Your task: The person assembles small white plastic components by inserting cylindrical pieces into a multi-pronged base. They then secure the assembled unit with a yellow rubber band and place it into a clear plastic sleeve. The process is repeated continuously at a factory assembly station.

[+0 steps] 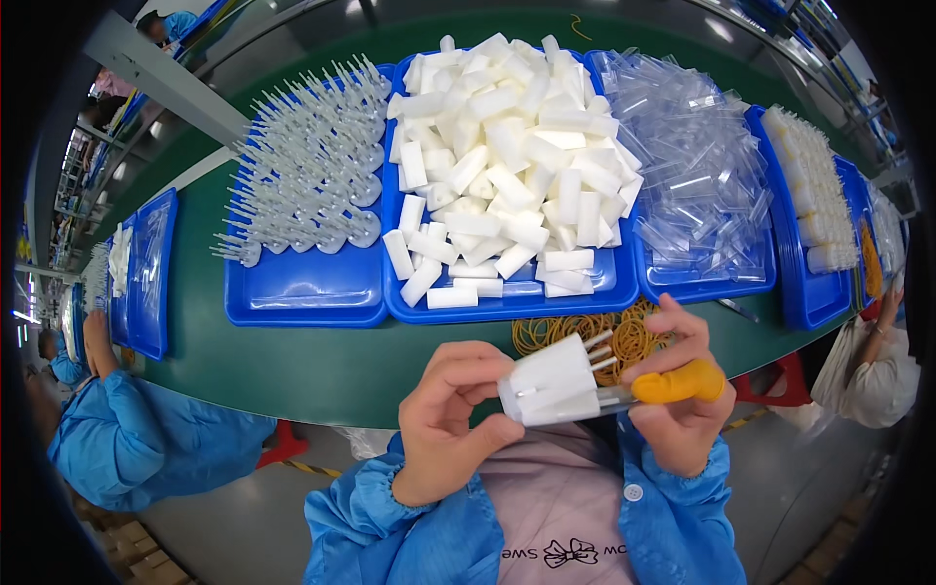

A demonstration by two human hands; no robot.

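Observation:
My left hand (453,414) is closed on the left end of a white foam-covered pronged piece (556,385), tilted in front of my chest. Thin pale prongs stick out of its right end, and a clear rim shows at its left end. On the right, my right hand (682,385) wears a yellow finger cot (682,382) on one finger. Its fingers pinch what looks like a clear plastic sleeve (612,398) at the piece's lower right side. The fingers hide part of that sleeve. Behind the piece, yellow-brown rubber bands (546,332) lie in a heap on the green table.
Across the table (292,375) stand blue trays with white pronged parts (312,166), heaped white foam blocks (507,175) and clear plastic sleeves (697,175). Stacked trays (814,283) hold more pale pieces at the right. People sit at work on both sides.

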